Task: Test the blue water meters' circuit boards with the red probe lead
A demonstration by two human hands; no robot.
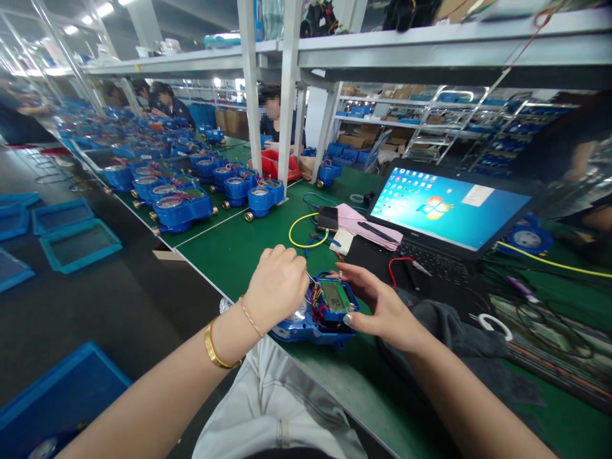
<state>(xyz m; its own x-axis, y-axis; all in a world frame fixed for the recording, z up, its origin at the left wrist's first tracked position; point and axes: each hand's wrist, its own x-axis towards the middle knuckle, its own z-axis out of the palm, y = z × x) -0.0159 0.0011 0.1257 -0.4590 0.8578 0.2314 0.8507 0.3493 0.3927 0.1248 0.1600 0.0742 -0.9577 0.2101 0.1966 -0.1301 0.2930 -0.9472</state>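
Observation:
A blue meter (306,330) with a small grey display (333,297) and red and yellow wires lies at the green table's front edge. My left hand (281,280) is closed above the meter's round dial, and a thin wire or tool shows at its fingers; what it grips is mostly hidden. At the display's right side is my right hand (382,306), its thumb and fingers spread around the housing, thumb at the near corner and fingertips at the far corner.
An open laptop (449,207) stands at the right, with a phone (327,218), pink papers (358,223) and a yellow cable (291,237) beside it. Many blue meters (182,207) fill the table's left part. A grey cloth (449,338) lies right. Shelf posts rise behind; people sit further back.

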